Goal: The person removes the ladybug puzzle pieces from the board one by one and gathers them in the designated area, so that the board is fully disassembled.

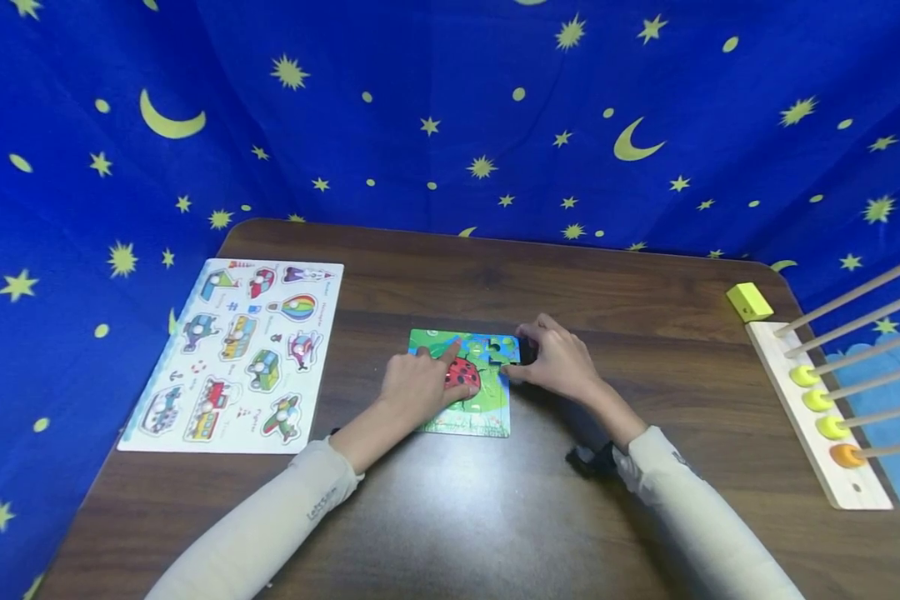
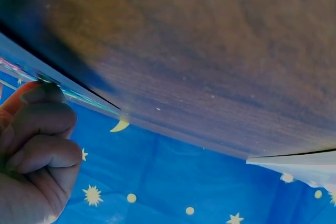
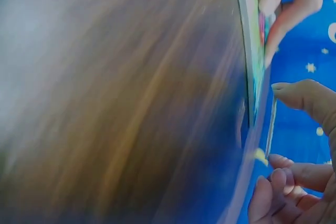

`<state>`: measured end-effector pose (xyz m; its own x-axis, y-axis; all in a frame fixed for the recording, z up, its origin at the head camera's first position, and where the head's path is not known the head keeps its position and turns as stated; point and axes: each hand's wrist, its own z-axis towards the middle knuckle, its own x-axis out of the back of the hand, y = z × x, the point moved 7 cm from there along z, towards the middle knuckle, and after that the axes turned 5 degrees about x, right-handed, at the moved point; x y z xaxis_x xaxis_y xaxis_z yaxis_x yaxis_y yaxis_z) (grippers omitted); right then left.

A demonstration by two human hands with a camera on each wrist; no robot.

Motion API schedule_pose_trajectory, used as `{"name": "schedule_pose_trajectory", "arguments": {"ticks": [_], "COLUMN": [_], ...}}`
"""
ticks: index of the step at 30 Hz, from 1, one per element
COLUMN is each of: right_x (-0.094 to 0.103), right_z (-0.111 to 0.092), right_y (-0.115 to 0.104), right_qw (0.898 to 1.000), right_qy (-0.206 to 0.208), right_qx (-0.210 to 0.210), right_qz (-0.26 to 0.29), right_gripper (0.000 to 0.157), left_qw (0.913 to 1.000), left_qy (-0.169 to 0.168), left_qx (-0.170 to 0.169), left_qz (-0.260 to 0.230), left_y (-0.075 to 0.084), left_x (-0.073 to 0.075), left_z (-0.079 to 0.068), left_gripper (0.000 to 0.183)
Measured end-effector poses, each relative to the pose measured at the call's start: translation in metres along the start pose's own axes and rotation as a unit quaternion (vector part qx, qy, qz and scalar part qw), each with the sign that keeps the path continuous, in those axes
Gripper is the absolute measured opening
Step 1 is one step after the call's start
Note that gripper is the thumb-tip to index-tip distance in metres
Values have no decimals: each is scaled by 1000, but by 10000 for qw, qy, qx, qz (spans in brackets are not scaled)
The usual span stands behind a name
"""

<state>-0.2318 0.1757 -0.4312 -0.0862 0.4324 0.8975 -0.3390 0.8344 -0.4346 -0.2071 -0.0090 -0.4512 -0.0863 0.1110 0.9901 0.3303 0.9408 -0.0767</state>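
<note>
A small jigsaw puzzle (image 1: 487,421) with a red ladybug on a green and blue picture lies on the table in the head view. My left hand (image 1: 414,383) rests over its left side, index finger and thumb spread and touching the picture; the left wrist view shows the other fingers curled. At the puzzle's upper right corner my right hand (image 1: 558,358) pinches a puzzle piece (image 1: 507,348) between thumb and index finger. Seen edge-on in the right wrist view, that thin piece (image 3: 271,127) is tilted up, with a dark gap beside it in the head view.
A white peg puzzle board (image 1: 217,358) with vehicle pictures lies on the left. On the right stands a wooden rack (image 1: 817,417) with slanting rods and several yellow and orange beads. A yellow block (image 1: 748,302) sits behind it. A blue star-patterned cloth (image 1: 420,67) hangs behind the table.
</note>
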Motion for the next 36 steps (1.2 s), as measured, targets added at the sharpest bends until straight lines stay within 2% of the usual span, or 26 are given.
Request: {"name": "schedule_pose_trajectory", "arguments": {"ticks": [14, 24, 36], "right_x": [33, 54, 76], "right_z": [-36, -60, -84], "right_y": [60, 100, 140], "right_qw": [9987, 9972, 9957], "right_qy": [452, 579, 532], "right_qx": [-171, -348, -588], "right_qz": [-187, -330, -483], "right_gripper": [54, 50, 44], "left_qw": [9999, 9998, 9998], "left_qy": [144, -6, 77], "left_qx": [-38, 21, -25], "left_qz": [-14, -174, -193], "left_y": [2, -1, 1], "left_x": [2, 0, 2], "left_z": [-1, -2, -2], "left_gripper": [86, 86, 85]}}
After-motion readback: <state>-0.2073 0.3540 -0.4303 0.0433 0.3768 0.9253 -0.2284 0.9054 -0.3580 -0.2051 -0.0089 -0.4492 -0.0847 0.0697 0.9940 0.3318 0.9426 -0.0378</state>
